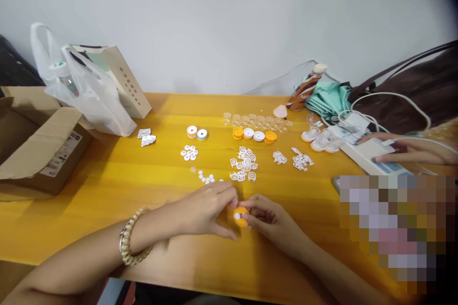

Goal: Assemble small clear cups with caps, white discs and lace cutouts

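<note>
My right hand [270,217] pinches a small orange round piece [237,222] low over the table. A white round part sits inside its rim, with a darker spot beside it. My left hand [211,207] arches on the other side, thumb apart from the fingers. Its curled fingertips are close to the piece's upper edge; whether they touch it I cannot tell. Just beyond the left hand lie small white round pieces [207,178], partly hidden by it. Flat white cut-out parts [246,164] are heaped farther out.
Orange and white cups [248,134] and clear domes [257,121] stand in rows. White discs [189,152] lie left of centre. A cardboard box [67,152] and plastic bag [103,105] occupy the left. At right, another person's hand [411,148] rests by a white power strip [372,157].
</note>
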